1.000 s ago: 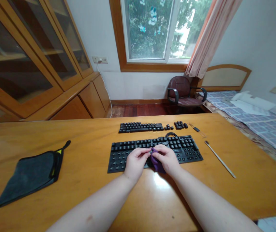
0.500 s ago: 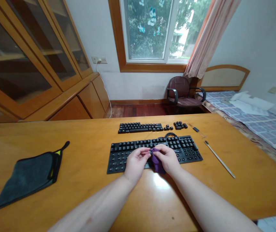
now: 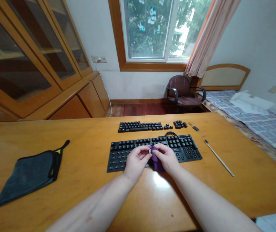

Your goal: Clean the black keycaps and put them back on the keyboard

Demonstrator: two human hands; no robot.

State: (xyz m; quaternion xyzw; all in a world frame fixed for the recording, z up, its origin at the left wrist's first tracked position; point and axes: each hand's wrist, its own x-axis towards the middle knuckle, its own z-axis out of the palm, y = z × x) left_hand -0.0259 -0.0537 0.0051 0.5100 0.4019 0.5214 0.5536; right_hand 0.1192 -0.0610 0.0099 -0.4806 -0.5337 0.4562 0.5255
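Over the front middle of the black keyboard [image 3: 118, 160], my two hands meet with fingertips pinched together. My right hand [image 3: 168, 158] grips a purple cloth [image 3: 157, 163], which hangs down below the fingers. My left hand [image 3: 136, 161] pinches a tiny dark and pale piece, which looks like a keycap [image 3: 150, 150], against the cloth's edge; the fingers hide most of it. Many keys on the keyboard's lower rows are bare switches, while its upper rows still carry caps. Behind it, removed black keycaps [image 3: 140, 127] lie in rows, with a smaller group [image 3: 180, 124] to their right.
To the right lie a wire keycap puller [image 3: 195, 128] and a thin pale brush [image 3: 219, 158]. A folded dark grey cloth [image 3: 31, 174] with black trim rests on the left of the wooden table [image 3: 92, 206]. A coiled cable [image 3: 171, 134] sits behind the keyboard.
My fingertips have shifted slightly around the small piece at the cloth's edge, and more of its pale side shows. The view has tilted a little; everything else stays put.
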